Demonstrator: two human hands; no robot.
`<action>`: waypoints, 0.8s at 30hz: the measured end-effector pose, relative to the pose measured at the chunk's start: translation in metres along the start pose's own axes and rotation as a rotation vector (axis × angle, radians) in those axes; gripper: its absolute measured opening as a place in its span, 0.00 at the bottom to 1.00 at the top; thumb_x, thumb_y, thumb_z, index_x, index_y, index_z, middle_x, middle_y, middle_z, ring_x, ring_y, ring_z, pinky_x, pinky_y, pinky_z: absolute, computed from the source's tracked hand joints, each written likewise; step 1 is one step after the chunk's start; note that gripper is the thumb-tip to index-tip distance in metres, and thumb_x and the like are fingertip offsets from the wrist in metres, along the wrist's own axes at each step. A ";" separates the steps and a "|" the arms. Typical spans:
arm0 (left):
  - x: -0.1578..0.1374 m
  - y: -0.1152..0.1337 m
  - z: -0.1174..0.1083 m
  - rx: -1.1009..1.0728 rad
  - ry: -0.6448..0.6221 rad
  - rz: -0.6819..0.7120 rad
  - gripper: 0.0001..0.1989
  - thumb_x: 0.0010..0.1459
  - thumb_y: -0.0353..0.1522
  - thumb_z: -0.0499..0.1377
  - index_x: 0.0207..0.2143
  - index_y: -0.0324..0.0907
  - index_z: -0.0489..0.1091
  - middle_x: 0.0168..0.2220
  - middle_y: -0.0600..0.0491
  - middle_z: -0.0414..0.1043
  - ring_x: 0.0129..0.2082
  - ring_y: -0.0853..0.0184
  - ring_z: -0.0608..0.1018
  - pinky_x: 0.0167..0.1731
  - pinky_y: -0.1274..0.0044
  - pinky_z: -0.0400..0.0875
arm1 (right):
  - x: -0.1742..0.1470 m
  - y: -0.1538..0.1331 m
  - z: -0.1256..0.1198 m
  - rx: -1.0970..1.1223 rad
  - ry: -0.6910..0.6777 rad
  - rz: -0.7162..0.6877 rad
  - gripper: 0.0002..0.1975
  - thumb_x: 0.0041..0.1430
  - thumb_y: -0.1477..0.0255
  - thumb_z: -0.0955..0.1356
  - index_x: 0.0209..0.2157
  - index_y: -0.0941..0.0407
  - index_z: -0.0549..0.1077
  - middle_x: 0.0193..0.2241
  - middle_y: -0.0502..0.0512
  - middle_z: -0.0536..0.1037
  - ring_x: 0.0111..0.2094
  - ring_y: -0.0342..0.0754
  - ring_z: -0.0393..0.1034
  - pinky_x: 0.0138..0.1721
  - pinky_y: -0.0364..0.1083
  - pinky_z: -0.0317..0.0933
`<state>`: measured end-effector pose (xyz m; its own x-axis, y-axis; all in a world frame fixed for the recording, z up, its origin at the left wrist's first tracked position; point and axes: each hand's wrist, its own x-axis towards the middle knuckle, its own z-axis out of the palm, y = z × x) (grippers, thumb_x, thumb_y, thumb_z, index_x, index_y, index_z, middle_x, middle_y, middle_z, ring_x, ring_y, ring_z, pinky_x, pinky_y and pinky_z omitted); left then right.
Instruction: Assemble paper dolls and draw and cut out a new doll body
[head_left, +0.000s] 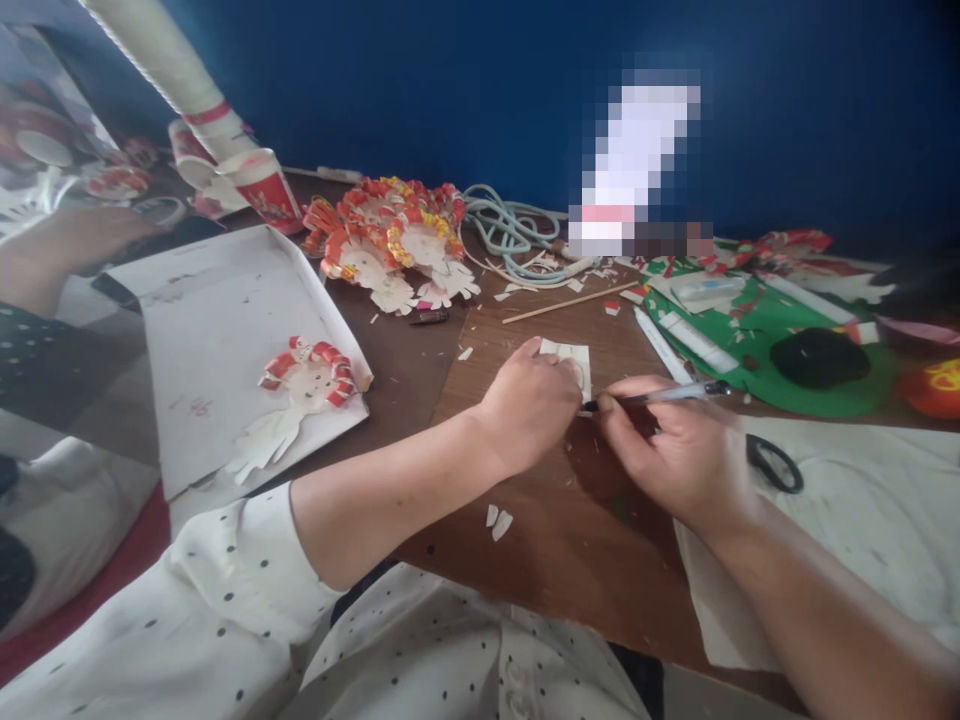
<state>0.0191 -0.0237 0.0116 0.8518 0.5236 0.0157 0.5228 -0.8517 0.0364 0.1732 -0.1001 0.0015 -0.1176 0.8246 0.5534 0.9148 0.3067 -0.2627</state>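
My right hand (671,455) grips a pen (675,392) with a clear barrel and a dark tip. The tip meets the lower edge of a small piece of white paper (581,362) on the brown table. With its fingers curled, my left hand (536,405) presses on this paper and covers its left part; the fingertips are mostly hidden. Faint lines show on the paper. Two small paper scraps (500,523) lie nearer to me. Black scissor handles (774,465) rest beside my right wrist, the blades out of sight.
On the left, a white box lid (225,300) holds a paper figure with red curls (311,385). More curled paper figures (409,240), a pale cord (510,235) and a red paper cup (262,190) stand behind. Right: a green sheet (810,385) and white paper (862,530).
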 end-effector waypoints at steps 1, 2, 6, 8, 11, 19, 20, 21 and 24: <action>0.000 0.000 0.000 0.001 0.000 -0.001 0.12 0.61 0.24 0.50 0.41 0.34 0.72 0.41 0.46 0.76 0.45 0.62 0.76 0.56 0.68 0.59 | 0.000 0.000 0.000 -0.001 -0.004 0.001 0.05 0.59 0.70 0.67 0.34 0.56 0.74 0.30 0.52 0.80 0.28 0.48 0.75 0.31 0.45 0.63; 0.000 0.000 0.000 0.001 0.002 -0.002 0.11 0.61 0.24 0.50 0.41 0.34 0.72 0.41 0.46 0.76 0.45 0.62 0.77 0.55 0.68 0.59 | 0.000 0.000 0.000 -0.003 -0.007 0.003 0.05 0.59 0.70 0.67 0.33 0.56 0.74 0.30 0.52 0.80 0.28 0.48 0.75 0.31 0.45 0.63; 0.000 0.000 0.001 -0.002 0.021 -0.007 0.11 0.61 0.24 0.50 0.42 0.34 0.71 0.41 0.46 0.76 0.45 0.63 0.77 0.55 0.68 0.59 | -0.001 0.000 0.000 0.001 -0.016 0.011 0.05 0.59 0.70 0.67 0.34 0.56 0.74 0.30 0.52 0.81 0.28 0.48 0.75 0.32 0.45 0.64; -0.001 0.000 0.001 -0.002 0.025 -0.006 0.11 0.62 0.25 0.50 0.42 0.34 0.71 0.41 0.46 0.76 0.45 0.63 0.77 0.56 0.68 0.59 | -0.001 0.000 0.000 0.006 -0.016 0.011 0.05 0.59 0.70 0.67 0.34 0.56 0.74 0.30 0.52 0.81 0.28 0.49 0.75 0.32 0.46 0.64; -0.001 0.000 0.002 0.003 0.026 0.001 0.11 0.61 0.24 0.50 0.41 0.35 0.71 0.40 0.46 0.76 0.45 0.63 0.77 0.55 0.68 0.60 | -0.001 0.000 0.000 0.003 -0.017 0.017 0.05 0.59 0.69 0.67 0.34 0.55 0.74 0.30 0.52 0.81 0.28 0.49 0.75 0.31 0.46 0.64; -0.001 0.000 0.001 0.015 0.025 0.009 0.10 0.61 0.24 0.50 0.40 0.35 0.71 0.39 0.46 0.76 0.44 0.63 0.77 0.54 0.69 0.60 | -0.001 0.000 0.000 0.031 -0.026 0.025 0.05 0.59 0.70 0.67 0.34 0.56 0.74 0.30 0.52 0.81 0.29 0.49 0.75 0.32 0.46 0.64; -0.001 0.000 0.001 0.015 0.020 0.008 0.11 0.61 0.24 0.50 0.40 0.35 0.71 0.40 0.46 0.76 0.45 0.63 0.76 0.55 0.69 0.59 | -0.001 0.000 0.000 0.033 -0.023 0.022 0.05 0.58 0.70 0.67 0.33 0.56 0.74 0.30 0.52 0.81 0.29 0.49 0.76 0.32 0.46 0.64; -0.001 0.000 0.001 0.014 0.016 0.007 0.11 0.61 0.24 0.50 0.41 0.35 0.71 0.40 0.46 0.76 0.45 0.63 0.76 0.55 0.69 0.59 | -0.001 0.000 0.000 0.036 -0.020 0.018 0.05 0.58 0.71 0.67 0.33 0.56 0.74 0.30 0.52 0.81 0.29 0.49 0.76 0.32 0.46 0.64; 0.000 0.000 0.000 0.006 0.010 0.003 0.11 0.61 0.24 0.50 0.41 0.34 0.71 0.41 0.46 0.76 0.46 0.63 0.76 0.56 0.68 0.59 | -0.001 0.000 0.000 0.035 -0.013 0.012 0.05 0.58 0.71 0.67 0.33 0.56 0.74 0.30 0.53 0.81 0.28 0.48 0.76 0.31 0.45 0.64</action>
<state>0.0189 -0.0242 0.0118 0.8532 0.5210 0.0255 0.5203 -0.8535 0.0305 0.1730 -0.1007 0.0009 -0.1115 0.8343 0.5400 0.9023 0.3126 -0.2968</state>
